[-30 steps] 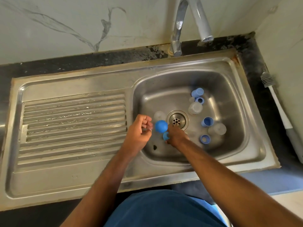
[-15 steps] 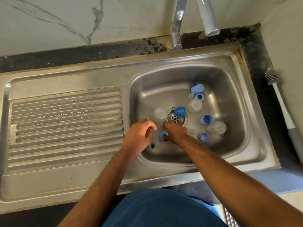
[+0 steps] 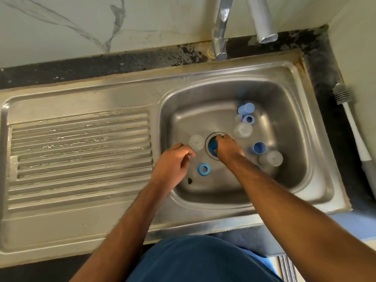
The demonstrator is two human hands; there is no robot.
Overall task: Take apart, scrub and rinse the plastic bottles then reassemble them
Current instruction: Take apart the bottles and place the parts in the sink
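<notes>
Soft, even daylight fills the scene, brightest on the pale marbled wall [image 3: 81, 27] at the top of the frame. The stainless steel sink [image 3: 81, 200] shows dull, smeared glare on its ribbed drainboard and basin walls. Shadows are faint and diffuse. Wide-angle distortion bows the sink's edges. Detail is slightly soft throughout.
</notes>
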